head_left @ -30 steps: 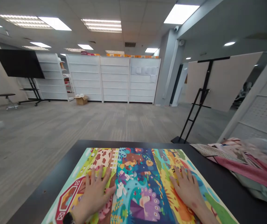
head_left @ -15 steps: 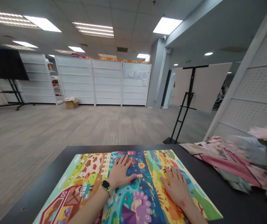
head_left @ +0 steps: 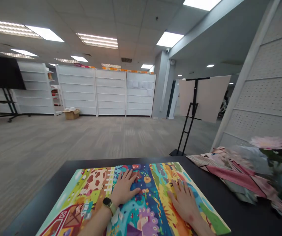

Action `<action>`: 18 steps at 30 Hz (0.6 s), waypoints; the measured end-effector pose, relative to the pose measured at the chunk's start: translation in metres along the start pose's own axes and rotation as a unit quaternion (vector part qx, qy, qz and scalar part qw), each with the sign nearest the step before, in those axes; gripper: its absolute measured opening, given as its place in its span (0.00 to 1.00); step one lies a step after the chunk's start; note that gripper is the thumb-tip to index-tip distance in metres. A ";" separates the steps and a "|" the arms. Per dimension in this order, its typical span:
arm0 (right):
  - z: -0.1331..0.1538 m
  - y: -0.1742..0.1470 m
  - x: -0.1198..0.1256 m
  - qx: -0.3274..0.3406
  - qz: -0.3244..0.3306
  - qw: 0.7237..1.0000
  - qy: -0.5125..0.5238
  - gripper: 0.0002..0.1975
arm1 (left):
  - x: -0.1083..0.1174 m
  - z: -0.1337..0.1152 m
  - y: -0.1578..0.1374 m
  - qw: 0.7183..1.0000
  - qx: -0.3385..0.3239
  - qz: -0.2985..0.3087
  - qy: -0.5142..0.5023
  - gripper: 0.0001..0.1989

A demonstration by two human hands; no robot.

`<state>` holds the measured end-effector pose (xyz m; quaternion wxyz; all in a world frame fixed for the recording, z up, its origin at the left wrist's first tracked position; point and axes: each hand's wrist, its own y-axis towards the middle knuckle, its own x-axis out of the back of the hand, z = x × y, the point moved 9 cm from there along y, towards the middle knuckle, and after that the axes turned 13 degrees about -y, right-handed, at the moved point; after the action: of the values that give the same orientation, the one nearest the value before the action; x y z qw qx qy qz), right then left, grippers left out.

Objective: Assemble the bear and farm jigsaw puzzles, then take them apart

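A colourful illustrated sheet [head_left: 95, 193] lies spread out flat on the black table, with farm, sea and jungle-like pictures in side-by-side panels. My left hand [head_left: 124, 189] rests palm down on its blue middle panel, fingers spread; a watch with a pale green strap [head_left: 109, 205] is on that wrist. On the yellow right-hand panel lies my right hand [head_left: 184, 200], also palm down with fingers spread. Neither hand grips anything. The lower edge of the sheet is cut off by the frame.
The black table [head_left: 42, 196] extends around the sheet. At the right lie crumpled pink and grey cloths [head_left: 239, 177] beside pink flowers [head_left: 270, 143]. Beyond the table stand a black easel with boards [head_left: 192, 108], white shelves [head_left: 111, 91], a cardboard box [head_left: 72, 114] and a screen [head_left: 3, 72].
The whole view has shifted slightly, so the room and table appear a little lower and more to the left. Both hands stay flat on the sheet.
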<state>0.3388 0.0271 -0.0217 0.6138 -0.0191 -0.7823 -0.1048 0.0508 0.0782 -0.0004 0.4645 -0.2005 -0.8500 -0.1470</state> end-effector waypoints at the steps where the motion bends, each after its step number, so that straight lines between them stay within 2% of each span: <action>1: -0.001 0.000 0.000 -0.001 0.002 1.000 0.010 0.34 | 0.000 0.000 0.000 1.000 -0.001 0.001 0.000 0.37; 4: -0.006 -0.001 -0.002 0.010 0.013 0.999 0.035 0.36 | 0.001 0.000 -0.001 1.000 -0.003 0.005 -0.005 0.37; 8: -0.024 -0.006 -0.004 0.057 0.036 0.996 0.054 0.36 | 0.002 0.002 -0.001 1.000 -0.001 0.013 -0.026 0.36; 11: -0.050 -0.012 -0.005 0.101 0.048 0.990 0.085 0.37 | 0.004 0.003 -0.002 0.999 0.004 0.012 -0.037 0.36; 14: -0.086 -0.013 -0.001 0.143 0.015 0.984 0.103 0.36 | 0.006 0.002 -0.002 0.999 0.004 0.009 -0.041 0.35; 16: -0.117 -0.007 0.004 0.111 -0.038 0.989 0.085 0.35 | 0.006 0.002 -0.002 0.999 0.004 0.009 -0.043 0.34; 18: -0.142 0.001 0.005 0.048 -0.069 0.995 0.055 0.32 | 0.006 0.001 -0.003 0.999 0.004 0.010 -0.044 0.34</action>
<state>0.4739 0.0005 0.0154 0.6476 0.0704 -0.7507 -0.1103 0.0455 0.0777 0.0041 0.4285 -0.2131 -0.8684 -0.1296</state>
